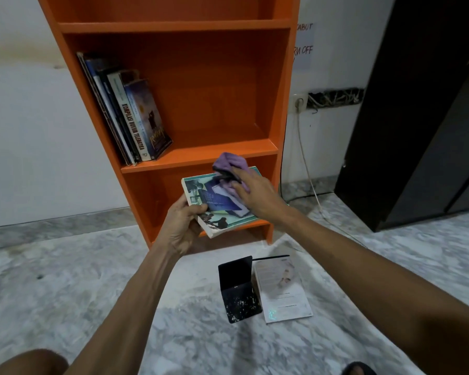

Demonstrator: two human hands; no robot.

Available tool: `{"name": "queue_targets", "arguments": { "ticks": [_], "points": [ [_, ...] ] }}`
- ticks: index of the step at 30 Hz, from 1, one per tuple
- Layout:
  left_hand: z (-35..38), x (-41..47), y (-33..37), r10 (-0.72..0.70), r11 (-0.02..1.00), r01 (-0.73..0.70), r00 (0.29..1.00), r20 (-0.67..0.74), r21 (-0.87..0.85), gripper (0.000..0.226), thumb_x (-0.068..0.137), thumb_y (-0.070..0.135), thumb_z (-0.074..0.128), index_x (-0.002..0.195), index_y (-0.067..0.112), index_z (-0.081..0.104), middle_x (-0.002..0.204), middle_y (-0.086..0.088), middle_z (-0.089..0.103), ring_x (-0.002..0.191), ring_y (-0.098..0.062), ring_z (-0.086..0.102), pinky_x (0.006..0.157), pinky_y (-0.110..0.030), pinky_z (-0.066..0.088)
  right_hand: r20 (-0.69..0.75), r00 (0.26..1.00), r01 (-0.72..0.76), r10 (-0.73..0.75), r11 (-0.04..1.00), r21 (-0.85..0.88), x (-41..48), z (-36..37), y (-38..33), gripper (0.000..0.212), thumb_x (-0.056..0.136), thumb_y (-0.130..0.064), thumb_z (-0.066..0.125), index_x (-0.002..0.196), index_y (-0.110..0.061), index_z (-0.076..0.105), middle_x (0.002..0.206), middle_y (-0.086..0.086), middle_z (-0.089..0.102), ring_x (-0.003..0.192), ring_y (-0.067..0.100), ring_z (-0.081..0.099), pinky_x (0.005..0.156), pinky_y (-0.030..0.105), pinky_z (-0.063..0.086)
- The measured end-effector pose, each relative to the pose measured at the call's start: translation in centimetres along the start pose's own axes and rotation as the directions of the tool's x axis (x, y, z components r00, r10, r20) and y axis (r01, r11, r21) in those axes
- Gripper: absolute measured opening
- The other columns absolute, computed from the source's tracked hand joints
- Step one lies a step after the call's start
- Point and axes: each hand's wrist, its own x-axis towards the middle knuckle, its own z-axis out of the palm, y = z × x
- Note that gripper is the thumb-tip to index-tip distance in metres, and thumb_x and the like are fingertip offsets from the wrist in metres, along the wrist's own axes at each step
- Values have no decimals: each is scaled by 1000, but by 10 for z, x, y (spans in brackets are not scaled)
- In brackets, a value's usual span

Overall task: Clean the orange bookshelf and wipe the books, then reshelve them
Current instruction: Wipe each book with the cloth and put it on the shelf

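The orange bookshelf stands against the white wall. Several books lean at the left of its middle shelf. My left hand grips the lower left corner of a thick green-covered book, held flat in front of the bottom shelf. My right hand presses a purple cloth down on the book's cover, fingers spread over the cloth. On the floor below lie a black book and a white book, side by side.
Marble floor spreads around the shelf. A dark cabinet stands at the right. A wall socket with a white cable hanging to the floor sits between shelf and cabinet. My knee shows at bottom left, a sandal at bottom right.
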Motion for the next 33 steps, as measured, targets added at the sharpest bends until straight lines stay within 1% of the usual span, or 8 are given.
{"name": "queue_targets", "arguments": {
  "ticks": [9,13,15,17,20,24,28,33],
  "points": [
    [4,2,13,-23,999,22,998,-51,-24,43,88,-13,45,122,10,58,113,-16,69,92,-29,69,76,-44,60,-105,802,-560,588,801,211,-12,-26,64,26,99,-14,55,124,-15,57,118,6,64,82,8,57,69,19,47],
    [15,11,25,-21,981,-5,991,-130,-193,41,89,-14,40,118,11,55,114,-17,66,99,-33,66,77,-50,58,159,518,-724,840,332,605,-9,-33,57,21,100,-22,56,86,-10,66,70,8,61,49,14,50,38,23,36],
    [26,18,34,-11,957,-38,985,-170,-287,42,90,-16,39,119,11,53,116,-18,64,103,-32,64,80,-50,56,474,591,-596,653,-42,802,-1,-32,43,53,98,-50,51,70,-10,71,71,5,60,56,14,49,41,23,40],
    [36,27,40,6,946,-69,981,-196,-317,45,90,-17,38,123,11,51,122,-20,60,101,-31,64,85,-48,54,530,675,-527,512,-167,833,12,-37,22,63,86,-66,58,79,-6,75,87,11,68,76,19,59,59,27,52],
    [49,31,53,3,951,-70,976,-216,-302,43,90,-15,42,126,8,50,118,-21,61,95,-29,65,73,-42,60,473,761,-539,445,27,842,39,-44,-13,32,89,-36,71,96,-5,67,106,20,70,72,21,68,58,31,58],
    [42,25,81,-47,969,-4,979,-201,-247,22,91,3,53,114,3,54,100,-18,65,87,-30,67,54,-39,60,473,777,-569,414,141,811,80,-57,-27,13,88,-9,68,99,-3,64,125,27,63,82,28,62,97,45,50],
    [21,37,118,-89,996,86,992,-91,-38,28,88,32,61,105,10,66,94,-12,72,84,-30,69,69,-42,60,511,790,-593,339,210,777,108,-81,-35,25,92,-2,61,117,-1,57,108,23,70,85,31,70,80,40,58],
    [28,69,142,-87,967,124,982,-168,223,20,88,14,66,106,6,65,109,-18,71,100,-35,67,94,-51,52,486,794,-608,366,449,655,132,-95,-59,39,93,-5,63,129,-1,50,84,16,72,58,21,70,48,29,57]
  ]
}}
